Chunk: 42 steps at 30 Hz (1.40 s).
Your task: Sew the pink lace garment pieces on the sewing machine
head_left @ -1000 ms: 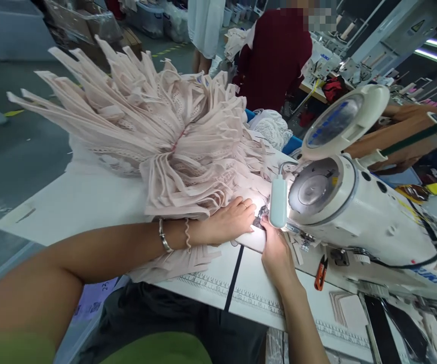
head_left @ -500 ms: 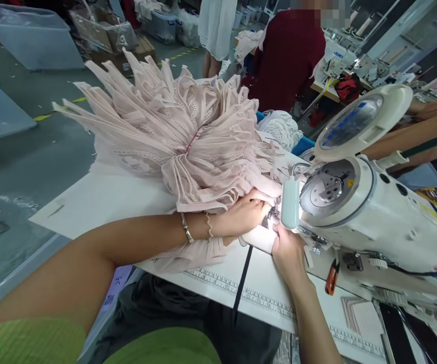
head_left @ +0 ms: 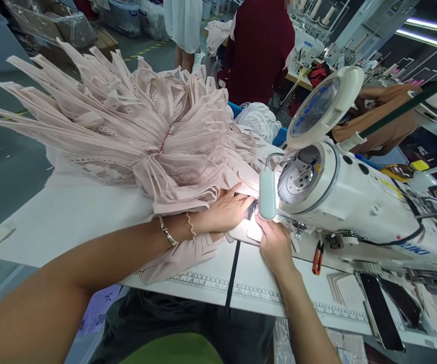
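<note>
My left hand point(head_left: 231, 210), with bracelets at its wrist, lies with fingers stretched out on pale pink lace-trimmed fabric point(head_left: 237, 174) beside the lit needle area of a white sewing machine point(head_left: 340, 187). Across the presser foot point(head_left: 254, 206), my right hand point(head_left: 277, 245) is closed, thumb towards the needle. What its fingers pinch is hidden beneath the machine head and the small clip-on lamp point(head_left: 267, 194). A large bundle of pink garments point(head_left: 127, 126), tied with a red strip point(head_left: 164, 140), spreads over the table left of the machine. Some pink fabric also hangs below my left wrist.
Orange-handled thread snips point(head_left: 317, 259), pale fabric pieces point(head_left: 345, 289) and a phone point(head_left: 381, 311) lie on the right. A round magnifier point(head_left: 324, 107) rises above the machine head. A ruler tape point(head_left: 256, 293) runs along the table's front edge. A person in dark red point(head_left: 260, 50) is beyond.
My view has swung to the right, so everything sits further left. My left hand's fingers are more spread on the fabric. My right hand remains beside the presser foot.
</note>
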Each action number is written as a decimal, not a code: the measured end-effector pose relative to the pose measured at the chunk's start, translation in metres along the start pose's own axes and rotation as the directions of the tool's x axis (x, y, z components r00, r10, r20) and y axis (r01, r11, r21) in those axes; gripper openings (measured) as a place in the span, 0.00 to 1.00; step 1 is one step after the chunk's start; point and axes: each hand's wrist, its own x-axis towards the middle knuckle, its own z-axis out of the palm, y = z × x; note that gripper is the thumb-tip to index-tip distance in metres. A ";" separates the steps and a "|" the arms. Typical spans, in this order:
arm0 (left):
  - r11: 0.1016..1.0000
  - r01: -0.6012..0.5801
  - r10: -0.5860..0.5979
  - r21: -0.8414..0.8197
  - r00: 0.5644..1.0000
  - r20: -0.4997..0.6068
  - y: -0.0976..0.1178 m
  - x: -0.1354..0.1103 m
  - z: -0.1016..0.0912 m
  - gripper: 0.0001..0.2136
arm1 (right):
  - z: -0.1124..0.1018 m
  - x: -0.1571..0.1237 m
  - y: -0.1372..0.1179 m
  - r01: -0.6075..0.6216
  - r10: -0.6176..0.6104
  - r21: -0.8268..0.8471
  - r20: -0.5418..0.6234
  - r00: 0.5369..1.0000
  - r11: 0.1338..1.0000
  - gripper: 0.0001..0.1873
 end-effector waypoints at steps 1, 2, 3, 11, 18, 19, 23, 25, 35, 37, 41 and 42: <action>1.000 -0.003 0.003 -0.003 1.000 0.001 0.000 0.000 -0.001 0.12 | -0.001 -0.001 0.001 -0.001 0.001 0.002 0.016 1.000 1.000 0.25; 1.000 -0.004 0.004 -0.006 1.000 0.006 0.001 0.000 -0.001 0.11 | -0.002 -0.002 0.002 -0.007 0.007 0.007 0.035 0.999 1.000 0.25; 1.000 -0.004 0.004 -0.009 1.000 0.010 0.001 -0.001 -0.002 0.11 | -0.003 -0.002 0.003 -0.018 0.017 0.017 0.059 0.998 1.000 0.26; 0.999 0.044 -0.043 -0.024 0.999 0.033 0.002 -0.001 -0.003 0.10 | -0.012 0.002 0.001 -0.150 0.130 0.058 0.263 0.956 0.987 0.31; 1.000 0.029 -0.029 -0.001 1.000 -0.004 0.003 -0.001 -0.003 0.11 | -0.012 0.003 -0.004 -0.202 0.189 0.004 0.331 0.924 0.979 0.33; 1.000 0.028 -0.028 0.001 1.000 -0.002 0.003 -0.001 -0.004 0.10 | -0.012 0.003 -0.004 -0.207 0.196 -0.004 0.336 0.921 0.978 0.33; 0.999 0.046 -0.047 0.020 0.999 0.021 0.005 0.000 -0.006 0.09 | -0.013 0.004 -0.006 -0.215 0.213 -0.034 0.362 0.908 0.976 0.33; 0.998 0.060 -0.061 0.024 0.998 0.031 0.005 0.000 -0.007 0.09 | -0.013 0.005 -0.007 -0.219 0.221 -0.048 0.372 0.902 0.974 0.32; 0.998 0.064 -0.065 0.029 0.998 0.027 0.005 0.000 -0.005 0.09 | -0.010 0.005 -0.007 -0.216 0.229 -0.077 0.374 0.899 0.973 0.31; 0.997 0.067 -0.068 0.030 0.997 0.028 0.006 0.000 -0.006 0.08 | -0.011 0.006 -0.007 -0.223 0.236 -0.080 0.388 0.891 0.972 0.31; 0.996 0.075 -0.077 0.036 0.996 0.043 0.007 0.000 -0.010 0.08 | -0.013 0.009 -0.007 -0.236 0.255 -0.096 0.404 0.879 0.967 0.32; 0.996 0.077 -0.079 0.035 0.996 0.050 0.008 0.000 -0.010 0.08 | -0.013 0.009 -0.008 -0.237 0.258 -0.103 0.410 0.875 0.966 0.32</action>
